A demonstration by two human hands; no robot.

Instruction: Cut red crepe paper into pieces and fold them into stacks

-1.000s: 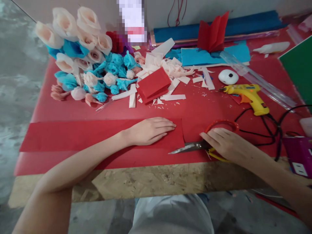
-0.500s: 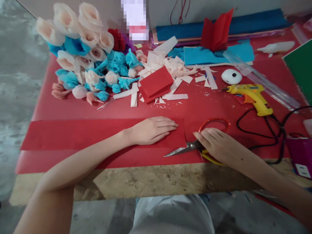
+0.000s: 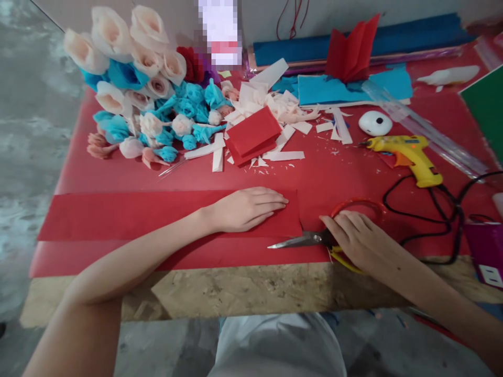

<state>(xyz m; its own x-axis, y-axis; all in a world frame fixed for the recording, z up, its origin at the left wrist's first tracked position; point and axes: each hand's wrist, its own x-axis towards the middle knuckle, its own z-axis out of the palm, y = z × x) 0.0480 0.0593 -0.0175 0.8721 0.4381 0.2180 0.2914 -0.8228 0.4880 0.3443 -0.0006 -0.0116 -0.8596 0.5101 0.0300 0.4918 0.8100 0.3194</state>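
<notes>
A long strip of red crepe paper (image 3: 129, 214) lies across the near part of the table. My left hand (image 3: 245, 208) rests flat on the strip's right end, fingers stretched out. Scissors (image 3: 302, 240) with red and yellow handles lie just right of the strip, blades pointing left. My right hand (image 3: 359, 238) lies over the scissor handles with its fingers extended along them; whether they pass through the loops is hidden.
A heap of blue, white and pink paper flowers (image 3: 141, 99) fills the far left. Folded red paper (image 3: 251, 133) and white scraps sit mid-table. A yellow glue gun (image 3: 411, 156) with black cord lies at right, near a white round object (image 3: 374, 123). The wooden table edge (image 3: 243, 288) is near me.
My right hand and the scissors shifted slightly left and then back right. The left hand has stayed flat on the red strip.
</notes>
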